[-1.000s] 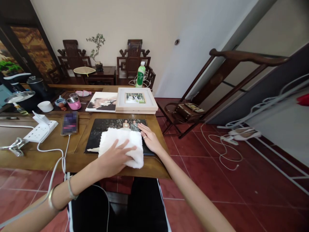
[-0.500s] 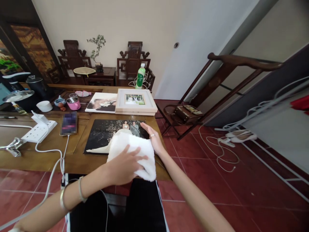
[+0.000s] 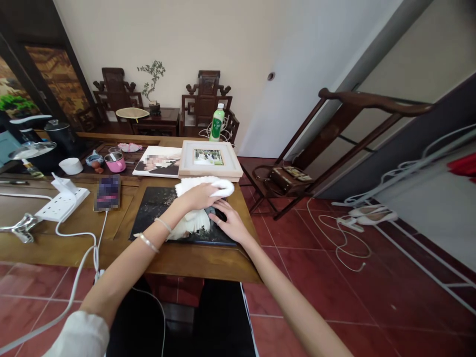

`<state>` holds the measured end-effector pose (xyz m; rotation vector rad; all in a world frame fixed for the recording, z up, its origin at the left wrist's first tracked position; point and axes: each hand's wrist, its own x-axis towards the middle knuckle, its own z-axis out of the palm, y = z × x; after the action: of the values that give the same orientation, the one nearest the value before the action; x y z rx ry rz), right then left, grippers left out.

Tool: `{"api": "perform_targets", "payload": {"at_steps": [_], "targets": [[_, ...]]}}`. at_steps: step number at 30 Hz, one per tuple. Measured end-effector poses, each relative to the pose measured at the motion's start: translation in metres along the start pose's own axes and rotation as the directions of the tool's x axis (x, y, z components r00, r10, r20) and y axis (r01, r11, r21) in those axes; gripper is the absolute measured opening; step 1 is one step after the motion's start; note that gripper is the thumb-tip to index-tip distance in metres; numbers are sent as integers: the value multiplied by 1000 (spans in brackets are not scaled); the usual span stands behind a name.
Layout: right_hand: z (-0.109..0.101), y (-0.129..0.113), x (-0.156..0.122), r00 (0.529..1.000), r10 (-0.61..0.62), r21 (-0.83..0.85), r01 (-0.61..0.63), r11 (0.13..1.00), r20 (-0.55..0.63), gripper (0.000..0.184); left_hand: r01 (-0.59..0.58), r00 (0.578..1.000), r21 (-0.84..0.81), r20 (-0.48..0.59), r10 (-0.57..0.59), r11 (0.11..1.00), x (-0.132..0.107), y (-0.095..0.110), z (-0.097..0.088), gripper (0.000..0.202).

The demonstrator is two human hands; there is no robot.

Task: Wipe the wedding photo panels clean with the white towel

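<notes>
A dark unframed photo print (image 3: 156, 210) lies flat on the wooden table (image 3: 193, 260) in front of me. My left hand (image 3: 197, 196) presses a white cloth (image 3: 208, 186) onto the far right part of the print, fingers closed over the cloth. My right hand (image 3: 228, 222) lies flat on the print's right side, fingers spread, holding nothing. Just behind the cloth sits a light wooden framed photo (image 3: 208, 158), with another print (image 3: 158, 161) to its left.
A phone (image 3: 108, 192) on a cable, a white power strip (image 3: 61, 200), a pink cup (image 3: 114, 160), a white bowl (image 3: 70, 165) and a green bottle (image 3: 216, 123) stand on the table. A dark wooden chair (image 3: 334, 129) and loose white cables (image 3: 345, 233) occupy the red tiled floor to the right.
My left hand has carried the cloth from the print's near edge to its far right corner. My right hand slid nearer along the print's right side.
</notes>
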<state>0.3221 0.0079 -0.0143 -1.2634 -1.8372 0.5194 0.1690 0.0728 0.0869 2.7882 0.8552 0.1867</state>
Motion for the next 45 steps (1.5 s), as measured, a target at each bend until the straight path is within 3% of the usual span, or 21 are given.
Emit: {"api": "perform_targets", "payload": {"at_steps": [3, 6, 12, 16, 19, 23, 26, 28, 32, 40, 43, 45], "targets": [[-1, -1, 1, 1000, -17, -4, 17, 1000, 5, 33, -39, 999, -36, 35, 40, 999, 20, 3, 5, 33], [0, -2, 0, 1000, -5, 5, 5, 1000, -2, 35, -5, 1000, -34, 28, 6, 999, 13, -11, 7, 36], [0, -1, -1, 1000, 19, 42, -19, 999, -2, 41, 133, 990, 43, -55, -131, 990, -61, -50, 2, 37], [1, -1, -1, 1000, 24, 46, -23, 999, -20, 40, 184, 977, 98, -130, -170, 978, -103, -52, 4, 37], [2, 1, -1, 999, 30, 49, -28, 998, -40, 39, 192, 977, 119, -113, -179, 974, -116, -34, 13, 33], [2, 3, -1, 999, 18, 44, -17, 999, -35, 39, 117, 993, 91, -4, -117, 989, -130, 14, 25, 42], [0, 4, -1, 1000, -3, 45, 4, 999, -16, 39, 42, 996, 33, 72, -44, 999, -146, 49, 26, 44], [0, 4, -1, 1000, -19, 44, 19, 999, -6, 39, 32, 994, 4, 106, -32, 999, -153, 61, 23, 44], [1, 6, -1, 1000, -18, 19, 18, 1000, -20, 39, 67, 991, 13, 112, -68, 998, -138, 45, 18, 48], [2, 3, -2, 1000, 7, 12, -7, 1000, -16, 40, 158, 986, 70, 35, -161, 985, -50, -28, 17, 35], [1, 2, -2, 1000, 12, 13, -12, 1000, -14, 40, 174, 984, 82, 21, -176, 981, -42, -33, 18, 34], [1, 2, -2, 1000, 16, 14, -16, 1000, -15, 40, 164, 985, 83, 34, -167, 983, -52, -23, 18, 33]]}}
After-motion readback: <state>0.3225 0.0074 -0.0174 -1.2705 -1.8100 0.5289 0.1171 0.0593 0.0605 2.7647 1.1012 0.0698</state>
